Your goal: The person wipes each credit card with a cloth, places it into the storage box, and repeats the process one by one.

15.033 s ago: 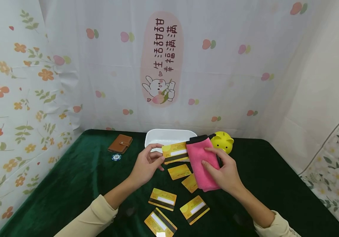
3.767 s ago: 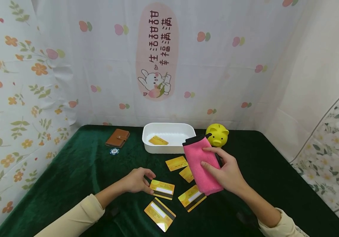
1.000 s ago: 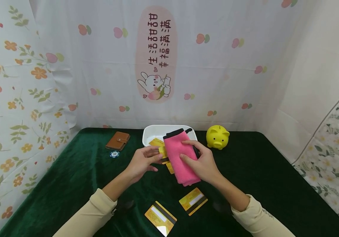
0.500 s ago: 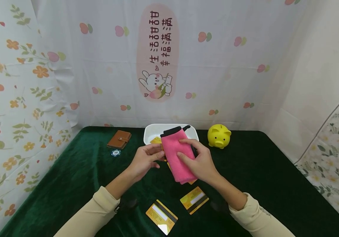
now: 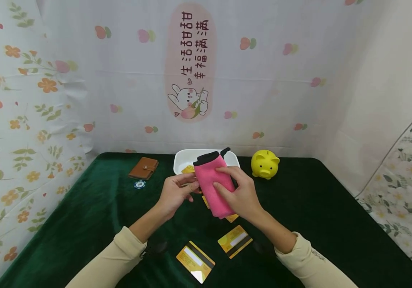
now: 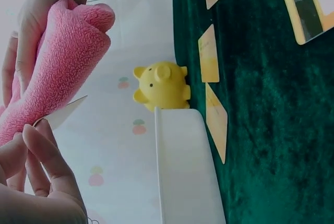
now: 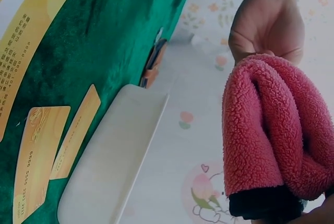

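Note:
My right hand (image 5: 240,194) grips a folded pink towel (image 5: 213,188) with a black edge and a small black loop, raised over the table. At the towel's left side, my left hand (image 5: 175,194) pinches a yellow card. Most of that card is hidden by the towel in the head view; in the left wrist view, part of the card (image 6: 65,113) sticks out beside the pink cloth, with thumb and finger at its edge. In the right wrist view the towel's thick folds (image 7: 271,130) face the camera.
A white tray (image 5: 184,158) with a yellow card (image 5: 189,169) stands behind the towel. Two cards lie in front, one left (image 5: 196,262), one right (image 5: 235,241); others peek from beneath the towel. Further back are a yellow piggy bank (image 5: 265,164), brown wallet (image 5: 143,168) and poker chip (image 5: 139,184).
Since 15 seconds ago a card has landed in the tray. My left hand has lifted another card from the table to the towel, where it slid mostly out of sight. The towel moved left.

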Demonstrator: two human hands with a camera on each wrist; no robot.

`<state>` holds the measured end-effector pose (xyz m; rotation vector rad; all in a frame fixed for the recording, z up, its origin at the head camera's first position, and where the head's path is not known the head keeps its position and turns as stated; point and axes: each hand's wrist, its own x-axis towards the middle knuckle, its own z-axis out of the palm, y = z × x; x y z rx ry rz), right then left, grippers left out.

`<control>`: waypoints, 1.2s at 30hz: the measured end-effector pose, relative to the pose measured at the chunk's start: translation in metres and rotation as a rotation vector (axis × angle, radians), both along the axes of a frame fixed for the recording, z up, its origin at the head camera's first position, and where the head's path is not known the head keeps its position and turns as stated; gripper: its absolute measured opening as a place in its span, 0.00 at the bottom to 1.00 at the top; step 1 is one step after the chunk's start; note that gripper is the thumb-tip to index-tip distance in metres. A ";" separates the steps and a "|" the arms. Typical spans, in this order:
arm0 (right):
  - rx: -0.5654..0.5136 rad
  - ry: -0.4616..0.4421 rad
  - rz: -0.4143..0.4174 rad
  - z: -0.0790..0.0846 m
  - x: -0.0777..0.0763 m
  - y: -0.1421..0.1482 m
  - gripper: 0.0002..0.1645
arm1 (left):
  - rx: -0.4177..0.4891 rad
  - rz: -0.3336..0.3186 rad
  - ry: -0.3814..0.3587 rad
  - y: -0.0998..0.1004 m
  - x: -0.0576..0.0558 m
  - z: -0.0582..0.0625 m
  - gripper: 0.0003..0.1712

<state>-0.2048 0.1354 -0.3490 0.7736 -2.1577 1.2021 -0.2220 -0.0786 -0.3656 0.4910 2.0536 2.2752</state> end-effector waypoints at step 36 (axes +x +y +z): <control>0.005 0.002 -0.095 -0.006 -0.010 0.033 0.23 | -0.038 0.117 0.021 -0.004 0.002 0.002 0.15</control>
